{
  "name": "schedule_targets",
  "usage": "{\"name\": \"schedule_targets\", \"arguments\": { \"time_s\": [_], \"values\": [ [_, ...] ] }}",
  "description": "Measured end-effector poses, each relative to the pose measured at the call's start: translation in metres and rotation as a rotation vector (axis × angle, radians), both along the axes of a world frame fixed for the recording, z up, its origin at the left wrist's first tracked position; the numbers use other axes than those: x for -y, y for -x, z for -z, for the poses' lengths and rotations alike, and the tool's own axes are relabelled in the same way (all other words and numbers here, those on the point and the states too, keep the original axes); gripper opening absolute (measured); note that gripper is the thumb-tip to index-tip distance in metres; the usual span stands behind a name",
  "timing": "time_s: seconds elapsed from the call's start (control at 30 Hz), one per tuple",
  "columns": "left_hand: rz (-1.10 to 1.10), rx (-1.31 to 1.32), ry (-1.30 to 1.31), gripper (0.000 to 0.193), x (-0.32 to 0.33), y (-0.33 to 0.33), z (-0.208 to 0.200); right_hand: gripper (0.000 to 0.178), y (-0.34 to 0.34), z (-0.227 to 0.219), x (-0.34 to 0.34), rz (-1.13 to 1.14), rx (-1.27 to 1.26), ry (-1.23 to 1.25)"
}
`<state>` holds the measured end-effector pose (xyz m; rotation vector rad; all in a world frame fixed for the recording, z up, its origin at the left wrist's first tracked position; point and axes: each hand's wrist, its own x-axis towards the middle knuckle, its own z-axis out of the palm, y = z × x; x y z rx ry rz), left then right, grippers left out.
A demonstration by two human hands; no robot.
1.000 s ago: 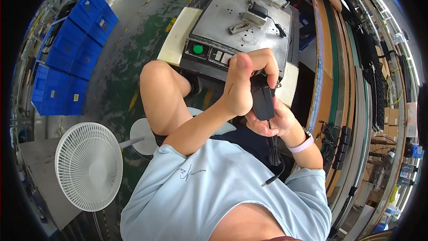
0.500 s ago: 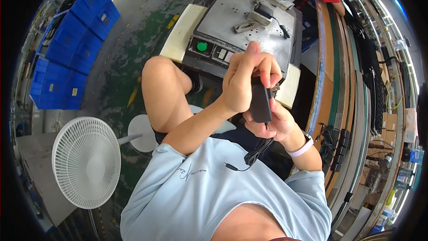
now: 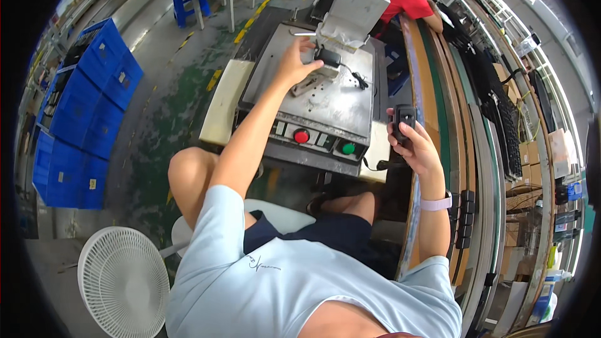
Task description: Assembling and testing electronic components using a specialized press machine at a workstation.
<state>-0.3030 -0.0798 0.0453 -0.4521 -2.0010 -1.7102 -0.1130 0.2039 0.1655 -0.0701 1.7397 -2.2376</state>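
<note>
My right hand [image 3: 418,149] is closed round a black power adapter [image 3: 404,119], held upright beside the right edge of the press machine. My left hand [image 3: 298,67] reaches over the metal plate [image 3: 338,107], thumb and fingers spread apart. Its thumb tip is at a second black power adapter [image 3: 328,57], which sits on a small metal fixture [image 3: 327,72]; whether they touch I cannot tell. From that adapter a bundled black cable [image 3: 359,80] runs right across the plate. A metal clamp block [image 3: 305,86] lies just nearer to me.
The machine's front has a red button [image 3: 302,136] and a green button [image 3: 348,148]. Its metal head [image 3: 357,9] stands above the plate's far side. A conveyor [image 3: 432,81] runs along the right, with a person in red [image 3: 404,0] beyond. Blue bins [image 3: 72,166] and a white fan [image 3: 124,281] stand left.
My left hand has left the held adapter and stretched forward to the one on the fixture. My right hand has carried its adapter to the right. The view has shifted too.
</note>
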Motion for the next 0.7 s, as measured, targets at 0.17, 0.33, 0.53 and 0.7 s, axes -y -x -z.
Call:
{"name": "schedule_targets", "arguments": {
  "time_s": [0.17,0.33,0.53,0.7],
  "values": [
    [0.19,-0.095,0.21,0.074,0.016,0.059,0.02,0.028,0.033,0.008,-0.019,0.198,-0.019,-0.135],
    [0.408,0.127,-0.134,0.079,0.017,0.056,-0.003,0.037,0.085,0.023,-0.024,0.222,-0.075,-0.21],
    [0.707,0.287,-0.61,0.077,0.057,-0.04,-0.017,0.045,0.176,0.072,0.01,0.135,-0.607,-0.808],
    [0.63,0.368,-1.356,0.065,0.04,-0.199,-0.006,0.054,0.208,0.091,0.071,-0.053,-0.974,-1.239]
  ]
}}
